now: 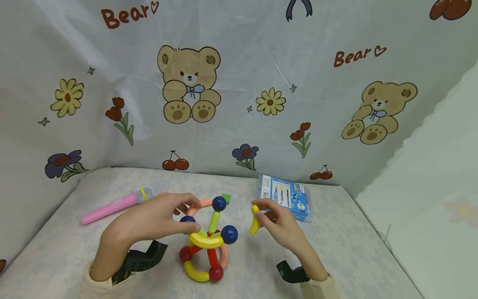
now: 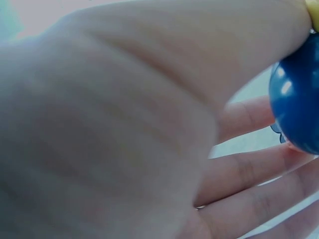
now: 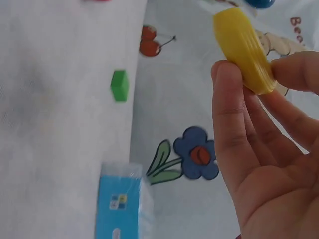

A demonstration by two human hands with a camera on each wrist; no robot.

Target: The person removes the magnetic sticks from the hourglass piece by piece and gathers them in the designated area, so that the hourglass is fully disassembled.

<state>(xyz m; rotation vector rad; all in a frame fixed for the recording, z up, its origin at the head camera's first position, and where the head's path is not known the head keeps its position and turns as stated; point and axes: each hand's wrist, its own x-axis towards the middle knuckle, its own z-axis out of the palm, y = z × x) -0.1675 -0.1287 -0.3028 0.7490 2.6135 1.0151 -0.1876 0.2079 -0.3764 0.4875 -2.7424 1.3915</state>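
A magnetic ball-and-rod structure (image 1: pixel 212 255) stands on the table, with red balls low down, blue balls higher up, and red, yellow, green and pink rods between them. My left hand (image 1: pixel 149 218) grips its upper left part, around a blue ball (image 2: pixel 299 94), the thumb reaching the end of a curved yellow rod (image 1: pixel 205 241). To the right of the structure and apart from it, my right hand (image 1: pixel 278 222) pinches another curved yellow rod (image 3: pixel 244 50) between thumb and fingers. Part of the left blue ball is hidden behind the left hand.
A pink toy microphone (image 1: pixel 115 207) lies at the left. Behind the right hand is a blue box (image 1: pixel 285 193) in clear plastic. A small green block (image 3: pixel 119 85) sits near the table's back edge, in front of a bear-printed cloth (image 1: pixel 239 62).
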